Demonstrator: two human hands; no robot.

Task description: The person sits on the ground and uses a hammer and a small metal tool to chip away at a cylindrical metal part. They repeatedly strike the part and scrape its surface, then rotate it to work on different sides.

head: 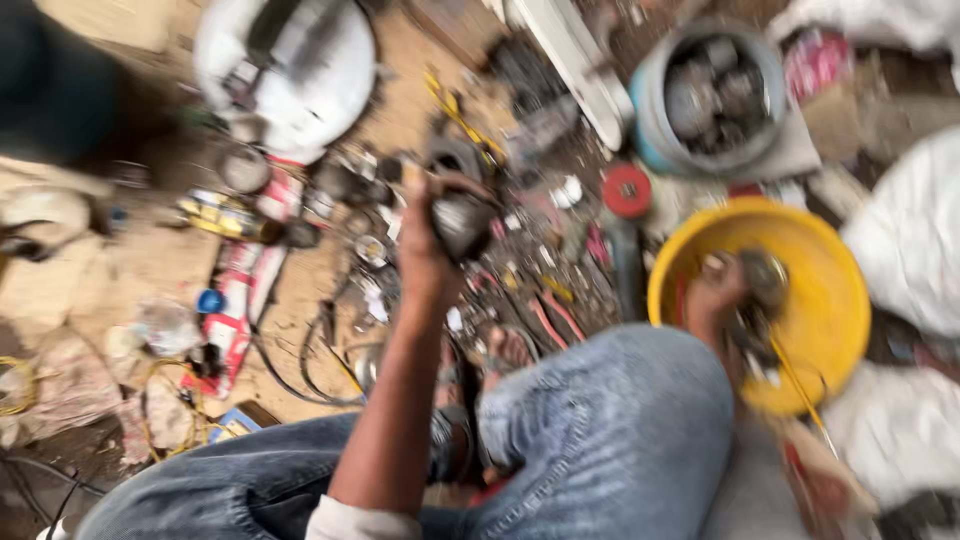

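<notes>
Though blurred, left hand (432, 240) apparently raised

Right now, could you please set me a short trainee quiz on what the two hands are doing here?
1. True or false: the left hand grips a dark metal part.
2. Where does the right hand reach? A) yellow basin B) grey bucket C) white sack
3. Fill in: the person's legs wear blue ____.

Key: 1 true; 2 A; 3 jeans.
</notes>
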